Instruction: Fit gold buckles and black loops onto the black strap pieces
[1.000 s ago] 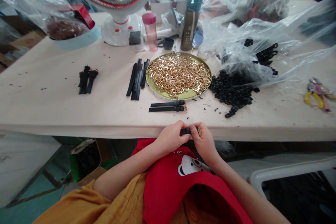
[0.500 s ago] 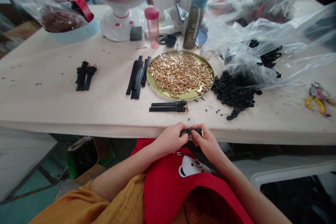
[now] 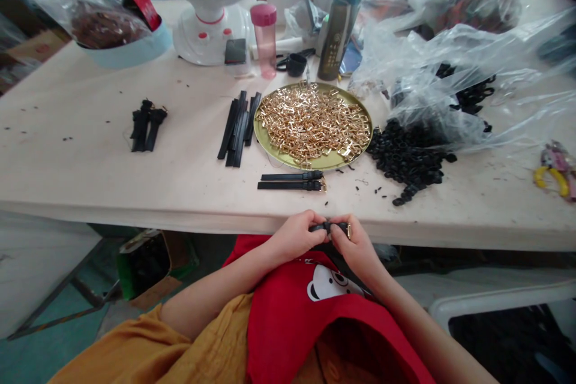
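Note:
Between my hands, at the table's front edge, is a black strap (image 3: 320,227) with a gold buckle (image 3: 348,230) at its right end. My left hand (image 3: 300,232) pinches the strap's left part. Close beside it, my right hand (image 3: 350,236) grips the strap near the buckle, thumb on top. Part of the strap is hidden by the fingers. Just beyond my hands lie two black straps with buckles (image 3: 291,185), side by side. Behind them stands a round tray (image 3: 330,162) heaped with gold buckles (image 3: 312,120). A pile of small black loops (image 3: 407,159) lies to its right.
Plain black strips (image 3: 236,132) lie left of the tray, and a bundle of black straps (image 3: 146,127) farther left. Pliers (image 3: 552,177) rest at the right. A fan (image 3: 211,27), a pink bottle (image 3: 265,42), a dark bottle (image 3: 335,36) and plastic bags (image 3: 432,54) stand behind.
My fingers have shifted slightly on the strap, both hands still gripping it close together. The view has moved a little; the things on the table look unmoved.

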`<move>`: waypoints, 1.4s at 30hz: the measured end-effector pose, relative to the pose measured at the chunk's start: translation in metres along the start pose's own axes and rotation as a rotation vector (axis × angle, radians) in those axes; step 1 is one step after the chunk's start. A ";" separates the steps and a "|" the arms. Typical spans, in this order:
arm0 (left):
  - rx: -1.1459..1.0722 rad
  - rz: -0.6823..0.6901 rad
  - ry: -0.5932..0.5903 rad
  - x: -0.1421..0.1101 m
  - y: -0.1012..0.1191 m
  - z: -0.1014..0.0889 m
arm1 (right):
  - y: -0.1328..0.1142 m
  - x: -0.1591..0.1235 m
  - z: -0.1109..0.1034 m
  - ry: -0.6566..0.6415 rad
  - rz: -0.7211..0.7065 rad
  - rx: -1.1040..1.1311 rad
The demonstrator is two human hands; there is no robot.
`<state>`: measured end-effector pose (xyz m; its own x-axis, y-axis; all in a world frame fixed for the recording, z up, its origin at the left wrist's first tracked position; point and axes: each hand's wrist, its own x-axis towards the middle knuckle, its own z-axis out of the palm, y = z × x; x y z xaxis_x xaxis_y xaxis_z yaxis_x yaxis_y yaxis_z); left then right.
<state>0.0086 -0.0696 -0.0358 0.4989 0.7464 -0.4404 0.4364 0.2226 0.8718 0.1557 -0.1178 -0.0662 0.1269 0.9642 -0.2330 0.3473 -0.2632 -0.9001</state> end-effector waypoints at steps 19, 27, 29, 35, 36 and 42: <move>-0.126 -0.009 -0.223 -0.016 0.009 0.008 | 0.001 -0.026 -0.023 -0.154 -0.184 -0.017; 0.112 0.029 -0.292 -0.017 0.016 -0.001 | 0.001 -0.027 -0.012 0.058 -0.190 0.018; 0.128 0.041 -0.263 -0.013 0.014 0.005 | 0.003 -0.027 -0.011 0.070 -0.113 0.072; 0.252 0.052 -0.206 -0.005 0.007 0.011 | 0.008 -0.025 -0.010 -0.055 0.125 0.440; 0.233 0.039 -0.235 -0.005 0.008 0.009 | 0.007 -0.025 -0.012 -0.085 0.135 0.480; 0.065 0.001 -0.360 -0.012 0.018 -0.003 | -0.008 -0.022 -0.026 -0.175 0.041 0.320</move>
<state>0.0083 -0.0723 -0.0140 0.7260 0.4751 -0.4972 0.4771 0.1728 0.8617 0.1743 -0.1378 -0.0440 -0.0360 0.9514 -0.3059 0.0338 -0.3048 -0.9518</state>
